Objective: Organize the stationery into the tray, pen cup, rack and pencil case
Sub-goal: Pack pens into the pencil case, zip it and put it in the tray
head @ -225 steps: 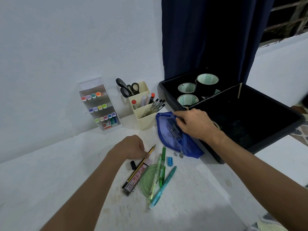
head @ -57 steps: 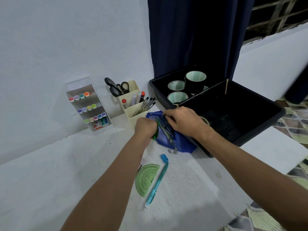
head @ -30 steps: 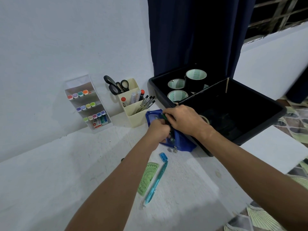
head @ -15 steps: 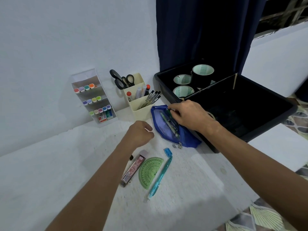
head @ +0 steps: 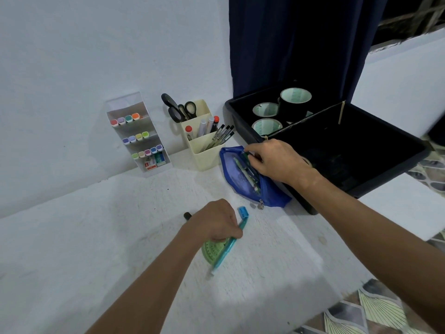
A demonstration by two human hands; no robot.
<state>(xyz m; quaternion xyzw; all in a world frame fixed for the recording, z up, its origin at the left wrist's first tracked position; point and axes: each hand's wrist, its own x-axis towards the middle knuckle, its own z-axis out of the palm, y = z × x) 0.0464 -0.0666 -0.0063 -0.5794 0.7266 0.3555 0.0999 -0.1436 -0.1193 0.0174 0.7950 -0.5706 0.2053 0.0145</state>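
The teal pen point(head: 228, 247) lies on the white worktop toward its near right edge, across the green protractor point(head: 212, 253), with a small blue sharpener point(head: 243, 211) just beyond its tip. The left hand point(head: 214, 221) is curled down over the pen's upper part, fingers closing on it, probably to lift it for the pouch. The right hand point(head: 274, 160) pinches the far lip of the blue pencil case point(head: 243, 179), holding its mouth open so the pens already inside stay put and the next can slide in; the case rests against the black tray point(head: 361, 191) at the worktop's right edge. Behind stand the cream pen cup point(head: 204, 150) and the marker rack point(head: 138, 136) against the wall. Half a second ago the left hand hovered empty nearer the case; it has since dropped back onto the pen, hiding the lead box.
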